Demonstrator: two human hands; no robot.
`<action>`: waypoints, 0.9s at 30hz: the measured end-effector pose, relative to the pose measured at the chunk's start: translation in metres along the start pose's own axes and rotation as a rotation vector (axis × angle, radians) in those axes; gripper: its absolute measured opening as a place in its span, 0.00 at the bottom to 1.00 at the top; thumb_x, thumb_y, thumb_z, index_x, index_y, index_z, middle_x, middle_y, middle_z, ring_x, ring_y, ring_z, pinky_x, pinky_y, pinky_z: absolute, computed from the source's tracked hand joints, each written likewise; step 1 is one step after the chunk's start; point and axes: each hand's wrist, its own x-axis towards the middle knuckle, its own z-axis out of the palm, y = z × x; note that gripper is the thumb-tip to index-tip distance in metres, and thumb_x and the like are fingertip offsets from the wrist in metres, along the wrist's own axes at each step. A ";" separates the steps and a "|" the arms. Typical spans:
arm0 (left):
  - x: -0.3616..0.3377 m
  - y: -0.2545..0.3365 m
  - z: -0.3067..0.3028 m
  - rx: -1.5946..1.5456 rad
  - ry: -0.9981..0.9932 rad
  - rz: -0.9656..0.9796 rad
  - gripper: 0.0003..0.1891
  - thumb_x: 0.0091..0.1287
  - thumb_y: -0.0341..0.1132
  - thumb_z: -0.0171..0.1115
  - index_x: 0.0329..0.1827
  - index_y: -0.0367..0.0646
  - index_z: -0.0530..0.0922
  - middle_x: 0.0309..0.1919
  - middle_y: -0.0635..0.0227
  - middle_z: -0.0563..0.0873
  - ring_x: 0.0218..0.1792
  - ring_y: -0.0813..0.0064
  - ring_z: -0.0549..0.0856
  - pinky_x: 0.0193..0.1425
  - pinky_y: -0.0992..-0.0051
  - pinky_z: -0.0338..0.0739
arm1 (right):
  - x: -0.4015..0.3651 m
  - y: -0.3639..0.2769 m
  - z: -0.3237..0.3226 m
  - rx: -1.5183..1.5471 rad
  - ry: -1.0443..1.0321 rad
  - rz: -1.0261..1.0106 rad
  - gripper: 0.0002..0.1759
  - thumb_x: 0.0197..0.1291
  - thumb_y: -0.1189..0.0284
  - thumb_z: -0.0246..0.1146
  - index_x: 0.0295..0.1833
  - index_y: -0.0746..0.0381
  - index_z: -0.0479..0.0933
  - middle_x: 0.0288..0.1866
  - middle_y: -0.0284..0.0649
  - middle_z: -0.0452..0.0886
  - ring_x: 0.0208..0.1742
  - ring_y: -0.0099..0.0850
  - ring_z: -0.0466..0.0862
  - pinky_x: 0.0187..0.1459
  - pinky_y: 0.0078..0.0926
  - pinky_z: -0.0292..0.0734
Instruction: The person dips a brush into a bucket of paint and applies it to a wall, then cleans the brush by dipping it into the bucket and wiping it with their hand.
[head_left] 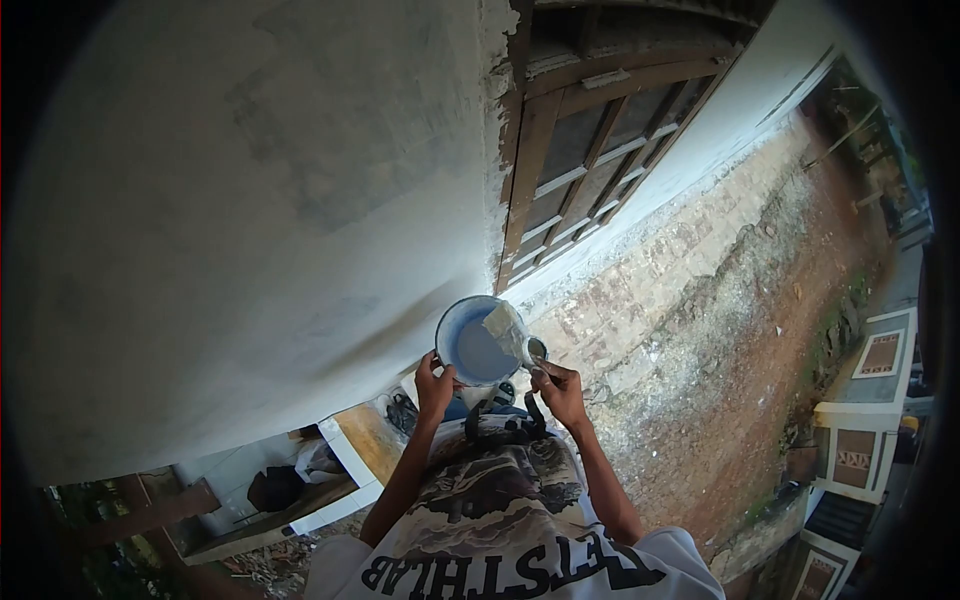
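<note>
A round bucket with pale bluish-white liquid inside is in front of my chest, close to the wall. My left hand grips its near left rim. On the right side, my right hand is closed round a whitish scraper-like tool, whose flat end lies over the bucket's right rim. A small round opening shows beside the tool, next to my right fingers; what it belongs to is unclear.
A large pale wall rises at the left. Beyond its corner is a brown-framed window. Rough, rubble-strewn ground slopes at the right. A ledge and dark items lie at lower left.
</note>
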 end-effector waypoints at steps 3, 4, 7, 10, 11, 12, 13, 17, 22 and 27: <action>-0.003 -0.006 -0.003 -0.020 0.033 0.005 0.25 0.60 0.24 0.58 0.61 0.28 0.69 0.48 0.49 0.82 0.24 0.63 0.87 0.23 0.73 0.85 | 0.004 -0.024 0.005 0.128 -0.035 0.093 0.13 0.68 0.70 0.56 0.46 0.68 0.81 0.23 0.32 0.76 0.19 0.17 0.69 0.21 0.17 0.62; -0.004 -0.008 -0.003 -0.011 0.042 0.014 0.24 0.60 0.24 0.58 0.61 0.28 0.69 0.48 0.48 0.82 0.24 0.62 0.87 0.22 0.72 0.85 | 0.005 -0.029 0.006 0.185 -0.058 0.136 0.13 0.68 0.69 0.56 0.42 0.67 0.81 0.22 0.32 0.76 0.19 0.17 0.69 0.21 0.17 0.62; -0.008 -0.009 -0.006 -0.015 0.062 -0.004 0.24 0.60 0.23 0.57 0.61 0.28 0.69 0.47 0.47 0.83 0.24 0.62 0.88 0.22 0.72 0.85 | 0.010 -0.045 0.020 0.287 -0.004 0.156 0.14 0.66 0.69 0.55 0.32 0.66 0.78 0.21 0.35 0.76 0.15 0.19 0.69 0.16 0.19 0.60; -0.010 -0.008 -0.010 -0.013 0.081 -0.041 0.24 0.59 0.24 0.57 0.61 0.28 0.70 0.47 0.47 0.83 0.23 0.62 0.87 0.22 0.72 0.85 | 0.016 -0.053 0.026 0.290 0.002 0.144 0.13 0.65 0.70 0.55 0.34 0.67 0.80 0.21 0.35 0.76 0.15 0.19 0.69 0.16 0.19 0.61; -0.011 -0.007 -0.013 -0.013 0.085 -0.040 0.24 0.59 0.24 0.57 0.61 0.28 0.70 0.47 0.47 0.83 0.23 0.62 0.87 0.22 0.72 0.85 | 0.018 -0.058 0.029 0.296 0.004 0.142 0.13 0.65 0.70 0.55 0.34 0.67 0.80 0.21 0.35 0.76 0.15 0.20 0.70 0.16 0.19 0.61; -0.012 -0.007 -0.016 0.000 0.079 -0.036 0.24 0.60 0.23 0.57 0.61 0.27 0.69 0.48 0.48 0.82 0.23 0.63 0.87 0.23 0.72 0.85 | 0.019 -0.063 0.032 0.297 0.001 0.142 0.13 0.65 0.70 0.55 0.34 0.67 0.80 0.21 0.35 0.76 0.15 0.20 0.70 0.16 0.19 0.61; -0.012 -0.006 -0.018 0.012 0.070 -0.031 0.23 0.60 0.22 0.56 0.61 0.27 0.68 0.48 0.48 0.81 0.23 0.63 0.87 0.24 0.72 0.85 | 0.020 -0.067 0.034 0.316 0.000 0.132 0.13 0.65 0.70 0.55 0.36 0.67 0.80 0.21 0.35 0.76 0.15 0.20 0.70 0.16 0.19 0.61; -0.012 -0.006 -0.029 0.045 0.051 -0.018 0.23 0.60 0.23 0.57 0.61 0.27 0.69 0.48 0.49 0.81 0.23 0.64 0.87 0.23 0.73 0.84 | 0.023 -0.070 0.046 0.341 0.050 0.119 0.14 0.65 0.71 0.55 0.43 0.69 0.81 0.21 0.35 0.76 0.15 0.20 0.70 0.16 0.19 0.62; -0.012 -0.003 -0.037 0.115 0.060 0.012 0.25 0.59 0.25 0.59 0.61 0.28 0.70 0.47 0.48 0.83 0.22 0.66 0.87 0.21 0.74 0.82 | 0.020 -0.068 0.060 0.373 0.090 0.106 0.15 0.66 0.71 0.54 0.48 0.71 0.80 0.23 0.36 0.77 0.16 0.20 0.70 0.17 0.18 0.63; -0.014 -0.003 -0.048 0.161 0.009 -0.011 0.25 0.60 0.24 0.57 0.62 0.27 0.68 0.49 0.50 0.82 0.23 0.66 0.87 0.23 0.74 0.83 | 0.017 -0.059 0.071 0.363 0.151 0.126 0.16 0.66 0.70 0.53 0.48 0.71 0.79 0.23 0.37 0.77 0.16 0.20 0.70 0.17 0.18 0.63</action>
